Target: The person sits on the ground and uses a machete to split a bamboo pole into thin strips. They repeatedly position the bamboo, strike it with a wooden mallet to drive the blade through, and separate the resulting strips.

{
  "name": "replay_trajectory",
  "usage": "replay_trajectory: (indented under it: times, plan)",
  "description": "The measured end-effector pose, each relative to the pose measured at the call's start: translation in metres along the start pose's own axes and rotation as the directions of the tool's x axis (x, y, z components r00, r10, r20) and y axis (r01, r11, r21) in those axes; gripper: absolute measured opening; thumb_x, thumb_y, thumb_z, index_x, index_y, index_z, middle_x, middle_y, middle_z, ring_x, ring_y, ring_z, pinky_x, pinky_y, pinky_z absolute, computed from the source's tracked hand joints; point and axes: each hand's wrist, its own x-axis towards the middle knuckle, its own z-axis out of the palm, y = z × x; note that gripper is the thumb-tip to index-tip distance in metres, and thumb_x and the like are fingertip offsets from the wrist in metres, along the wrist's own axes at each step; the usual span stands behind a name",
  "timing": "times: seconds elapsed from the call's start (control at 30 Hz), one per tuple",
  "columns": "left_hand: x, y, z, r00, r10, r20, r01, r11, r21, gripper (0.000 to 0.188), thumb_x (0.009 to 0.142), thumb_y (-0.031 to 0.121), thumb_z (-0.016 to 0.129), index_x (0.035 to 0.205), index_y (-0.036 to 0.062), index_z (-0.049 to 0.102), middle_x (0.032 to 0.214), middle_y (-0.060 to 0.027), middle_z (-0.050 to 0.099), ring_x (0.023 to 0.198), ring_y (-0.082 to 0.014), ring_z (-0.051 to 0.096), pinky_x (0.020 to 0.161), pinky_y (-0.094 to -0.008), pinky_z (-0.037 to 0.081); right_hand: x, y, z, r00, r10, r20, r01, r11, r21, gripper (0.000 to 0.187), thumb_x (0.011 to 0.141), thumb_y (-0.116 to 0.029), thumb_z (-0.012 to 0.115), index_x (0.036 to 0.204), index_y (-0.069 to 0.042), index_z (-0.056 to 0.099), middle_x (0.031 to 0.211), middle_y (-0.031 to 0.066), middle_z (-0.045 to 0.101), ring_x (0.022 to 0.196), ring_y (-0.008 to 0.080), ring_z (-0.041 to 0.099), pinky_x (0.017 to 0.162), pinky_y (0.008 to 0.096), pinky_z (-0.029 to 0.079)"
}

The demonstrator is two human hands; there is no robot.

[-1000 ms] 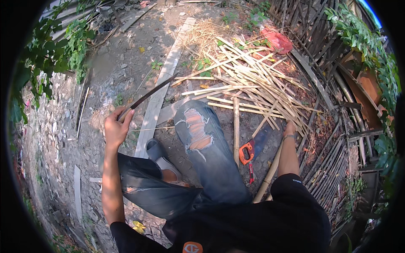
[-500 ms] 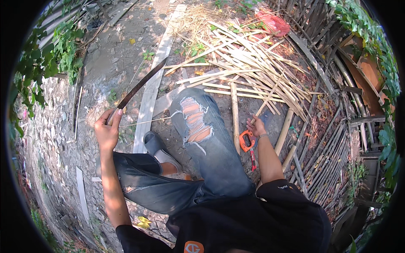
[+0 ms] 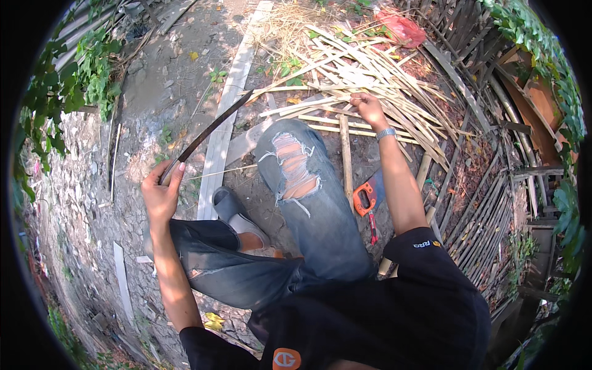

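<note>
My left hand (image 3: pixel 161 188) is closed round the handle of a long dark-bladed knife (image 3: pixel 209 131), whose blade slants up and to the right. A thin pale strip (image 3: pixel 228 171) runs from near that hand towards my bent knee. My right hand (image 3: pixel 369 112) reaches out over a heap of split bamboo strips (image 3: pixel 364 71). Its thumb and fingers are pinched together at the heap's near side; what they hold, if anything, cannot be made out. An orange-handled saw (image 3: pixel 365 197) lies on the ground below my right forearm, with a red-handled tool (image 3: pixel 373 228) beside it.
A long grey board (image 3: pixel 223 132) lies on the dirt left of my knee. Near the saw lies a bamboo pole (image 3: pixel 345 151). Many thin poles (image 3: pixel 472 222) are stacked at the right, by a wooden fence. A red plastic bag (image 3: pixel 402 28) sits behind the heap.
My right hand has moved forward from beside the saw to the heap, and the strip it held no longer shows apart from the others. My left hand keeps the knife nearly still.
</note>
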Motion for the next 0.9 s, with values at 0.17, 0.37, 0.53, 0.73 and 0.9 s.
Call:
replay_trajectory:
  times: [0.17,0.37,0.53,0.73,0.9]
  plan:
    - [-0.008,-0.005,-0.009,1.0,0.03,-0.005,-0.031,0.998,-0.061,0.031,0.091,0.021,0.079,0.108,-0.0048,0.073,0.085,-0.0057,0.073,0.078,-0.0089,0.061,0.073,-0.0248,0.049,-0.158,0.144,-0.029,0.812,0.06,-0.581,-0.399,0.783,-0.477,0.046,0.078,-0.023,0.075,0.119,-0.004,0.069,0.111,0.0198,0.07,0.103,0.0368,0.068,0.094,0.0427,0.052]
    - [-0.014,-0.009,-0.019,0.996,-0.09,0.017,0.091,0.971,-0.219,0.028,0.093,0.017,0.077,0.11,-0.0056,0.072,0.075,0.0036,0.062,0.066,-0.003,0.05,0.058,-0.0202,0.037,-0.426,0.249,-0.059,0.193,0.433,-0.881,-0.981,0.085,-0.173,0.073,0.083,-0.051,0.073,0.138,-0.011,0.045,0.133,0.0222,0.048,0.127,0.0428,0.046,0.101,0.0584,0.041]
    - [-0.009,0.0,-0.014,0.985,-0.175,-0.013,0.165,0.952,-0.257,0.027,0.093,0.016,0.077,0.111,-0.0041,0.072,0.074,0.0051,0.06,0.061,-0.0016,0.046,0.053,-0.0189,0.032,-0.545,0.254,-0.049,0.565,0.621,-0.543,-0.822,0.475,-0.312,0.088,0.079,-0.056,0.078,0.135,0.006,0.051,0.133,0.0326,0.058,0.125,0.0423,0.058,0.107,0.0438,0.045]
    - [-0.002,0.01,-0.012,0.989,-0.15,0.019,0.15,0.961,-0.233,0.028,0.093,0.017,0.078,0.109,-0.0054,0.073,0.079,0.0036,0.064,0.07,-0.0027,0.051,0.062,-0.0195,0.04,-0.497,0.23,-0.036,0.554,0.692,-0.463,-0.744,0.161,-0.648,0.055,0.08,-0.036,0.072,0.121,0.0,0.064,0.115,0.0249,0.07,0.107,0.0414,0.068,0.091,0.0478,0.055]
    - [-0.006,-0.007,-0.014,0.996,-0.065,-0.062,0.05,0.976,-0.213,0.03,0.092,0.019,0.079,0.107,-0.0051,0.073,0.081,0.001,0.068,0.073,-0.0051,0.056,0.066,-0.0211,0.044,-0.457,0.176,0.002,0.525,0.548,-0.651,-0.827,0.51,-0.238,0.032,0.088,-0.028,0.062,0.103,-0.001,0.07,0.101,0.0182,0.072,0.089,0.0352,0.072,0.074,0.0479,0.057]
